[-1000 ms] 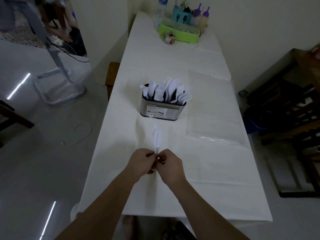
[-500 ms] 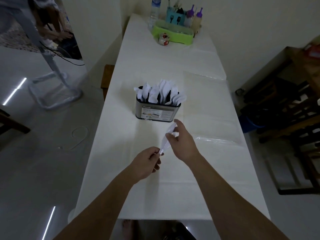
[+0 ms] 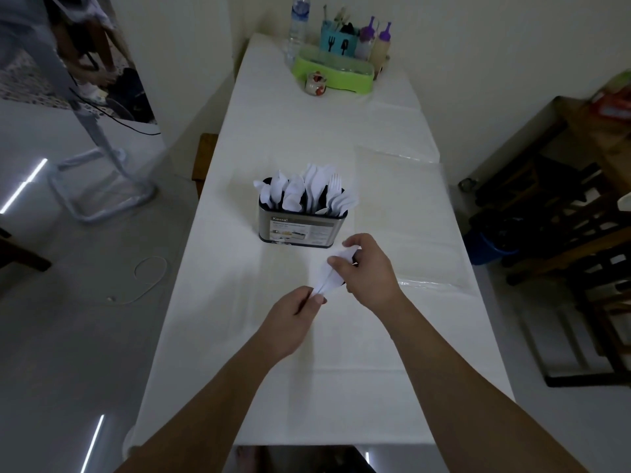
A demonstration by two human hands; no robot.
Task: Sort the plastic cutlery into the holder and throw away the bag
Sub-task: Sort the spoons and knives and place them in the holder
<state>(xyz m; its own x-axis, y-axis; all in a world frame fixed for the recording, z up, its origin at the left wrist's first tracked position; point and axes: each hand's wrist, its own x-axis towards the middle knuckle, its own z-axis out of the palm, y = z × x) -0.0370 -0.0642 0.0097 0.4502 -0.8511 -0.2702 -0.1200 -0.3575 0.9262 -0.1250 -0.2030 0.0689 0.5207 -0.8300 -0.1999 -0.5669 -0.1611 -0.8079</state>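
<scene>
The holder (image 3: pixel 302 220) stands on the white table (image 3: pixel 341 404), and every place below is given from it. It is already full of white cutlery (image 3: pixel 307 191) standing upright, handles down.

Just in front of the holder, on the person's side and a little to the right, both hands hold a small bunch of white pieces (image 3: pixel 330 275). I count at least two; I cannot tell if they are knives, forks or spoons. The left hand (image 3: pixel 290 319) pinches the near end of the bunch between thumb and fingers, the other fingers curled. The right hand (image 3: pixel 367 271) is curled round the far part, with its thumb on the side of the pieces, and it seems to be pulling one piece away from the rest.

The long axis of the bunch runs from the left hand up and to the right, so the far end points almost at the right corner of the holder. The right hand is clearly the nearer one to the holder, so I judge it will carry the piece there, turned upright and lowered from above.

The clear bag (image 3: pixel 409 220) lies flat on the table, just to the right of the holder, near the right hand and not yet thrown away.
</scene>
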